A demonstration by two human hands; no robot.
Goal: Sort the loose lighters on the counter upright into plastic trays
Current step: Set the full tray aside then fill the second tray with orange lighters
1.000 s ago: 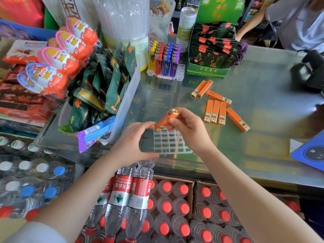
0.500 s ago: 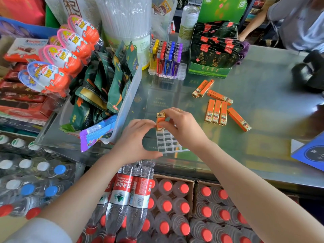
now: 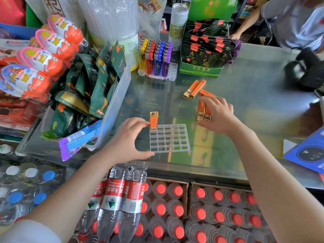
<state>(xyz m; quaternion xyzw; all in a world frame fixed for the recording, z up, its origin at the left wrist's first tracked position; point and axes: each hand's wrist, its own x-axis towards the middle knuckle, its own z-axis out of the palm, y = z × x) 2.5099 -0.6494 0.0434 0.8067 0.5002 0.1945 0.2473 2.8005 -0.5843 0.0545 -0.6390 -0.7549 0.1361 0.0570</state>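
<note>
A clear plastic grid tray [image 3: 172, 142] lies on the glass counter near its front edge. One orange lighter [image 3: 154, 120] stands upright in the tray's far left corner cell. My left hand [image 3: 128, 141] grips the tray's left side, fingertips touching that lighter. To the right, my right hand [image 3: 219, 114] closes over two orange lighters [image 3: 201, 111] lying on the counter and hides any others beneath it. Two more loose orange lighters [image 3: 193, 89] lie side by side beyond it, and another [image 3: 206, 93] shows just past my fingers.
A tray of coloured lighters [image 3: 156, 58] stands at the back, beside a green box of tea packets [image 3: 201, 55]. A clear bin of snack packs [image 3: 119, 95] crowds the left. A blue card [image 3: 308, 155] and black object [image 3: 305, 71] sit right. Another person [image 3: 294, 23] stands behind the counter.
My right hand set the orange lighter upright in the tray, let go and moved right onto the loose lighters. My left hand stayed on the tray.
</note>
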